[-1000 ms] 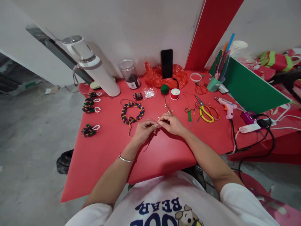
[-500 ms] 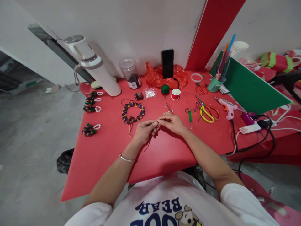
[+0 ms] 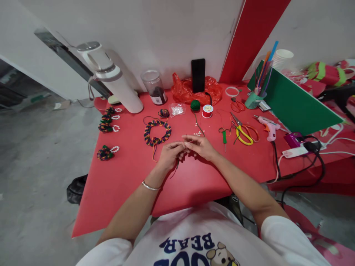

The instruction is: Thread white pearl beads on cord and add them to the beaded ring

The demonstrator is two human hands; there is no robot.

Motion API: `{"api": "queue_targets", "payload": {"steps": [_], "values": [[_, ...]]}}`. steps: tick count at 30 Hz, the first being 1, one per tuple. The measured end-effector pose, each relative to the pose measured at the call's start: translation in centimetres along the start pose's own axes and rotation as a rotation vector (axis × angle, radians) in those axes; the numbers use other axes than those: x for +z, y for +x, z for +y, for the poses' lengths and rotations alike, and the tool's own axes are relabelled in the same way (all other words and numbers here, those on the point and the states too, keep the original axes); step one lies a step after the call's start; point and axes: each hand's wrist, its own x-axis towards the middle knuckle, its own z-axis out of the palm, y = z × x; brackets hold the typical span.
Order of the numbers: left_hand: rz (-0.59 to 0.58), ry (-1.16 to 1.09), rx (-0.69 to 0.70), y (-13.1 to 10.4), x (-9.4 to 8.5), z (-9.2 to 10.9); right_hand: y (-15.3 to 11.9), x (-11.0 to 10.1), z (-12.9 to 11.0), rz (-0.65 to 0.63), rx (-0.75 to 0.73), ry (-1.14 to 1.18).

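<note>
While both hands meet just in front of the colourful braided ring [image 3: 156, 133], the work is tiny, so go slow. The left hand [image 3: 169, 156] is pinched shut on a thin dark cord [image 3: 176, 167]; its loose end hangs down toward the person & touches the red table [image 3: 116, 184]. The right hand [image 3: 202, 146] is also pinched, fingertips [image 3: 186, 141] pointing at the left ones, w/ what looks like the other bit of the same cord. Too small to tell if a bead sits between them.

How to do it well, I think: keep the left pinch firm so the cord stays stiff. Move only the right fingertips, in small pushes. Keep both hands low, near the table, so a dropped bead doesn't roll far. Don't pull hard or the cord may slip out.

Just past the right hand, right of the ring, lie a few little white beads [image 3: 198, 133]. Further right of the ring are the green-handled tool [image 3: 224, 137], then the yellow scissors [image 3: 242, 132]. Behind the ring, nearer the wall, sit a bag of beads [image 3: 176, 109], a green yarn ball [image 3: 195, 105] & a red spool [image 3: 207, 110]. Far left of the ring are small done pieces w/ pearl loops [image 3: 106, 152].
</note>
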Motion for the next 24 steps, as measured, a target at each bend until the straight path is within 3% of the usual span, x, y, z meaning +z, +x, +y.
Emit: {"api": "queue_targets", "payload": {"steps": [14,24], "values": [[0.047,-0.153,0.007,0.3,-0.2,0.6,-0.4,0.2,-0.9,-0.03,0.137,-0.089],[0.016,-0.124,-0.009,0.1,-0.3,0.1,0.0,0.4,-1.3,0.022,0.185,0.068]]}}
